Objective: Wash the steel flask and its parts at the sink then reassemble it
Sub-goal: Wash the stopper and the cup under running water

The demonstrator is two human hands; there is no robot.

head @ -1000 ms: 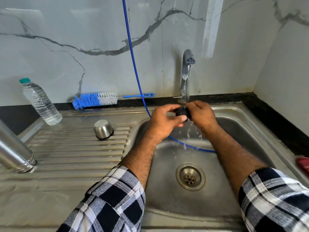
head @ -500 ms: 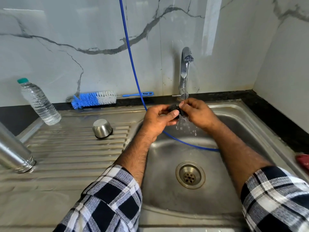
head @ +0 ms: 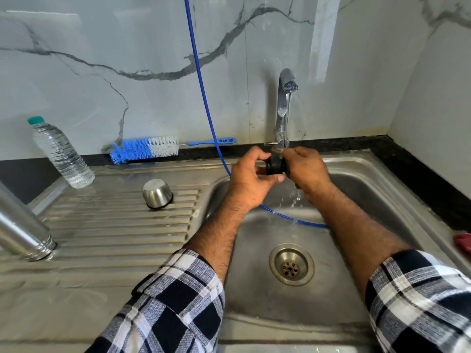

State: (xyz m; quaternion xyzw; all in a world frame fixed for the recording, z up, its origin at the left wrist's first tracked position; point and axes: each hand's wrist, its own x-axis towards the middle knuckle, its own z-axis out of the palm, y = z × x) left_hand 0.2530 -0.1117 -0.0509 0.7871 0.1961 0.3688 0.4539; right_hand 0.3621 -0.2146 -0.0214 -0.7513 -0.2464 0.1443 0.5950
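A small black flask stopper sits under the thin stream running from the tap. My left hand grips it from the left, thumb below and fingers curled over. My right hand holds its right side, fingers curled around it. Water splashes down below the hands into the sink basin. The steel flask body lies tilted on the draining board at the far left, mouth down. Its steel cup lid stands upside down on the ribbed board.
A blue and white bottle brush lies along the back ledge. A plastic water bottle leans at the back left. A blue hose hangs down and curves through the basin. The drain is below the hands. A red object sits at the right edge.
Both hands have kept the stopper under the tap, shifting slightly and turning it. The view has moved a little.
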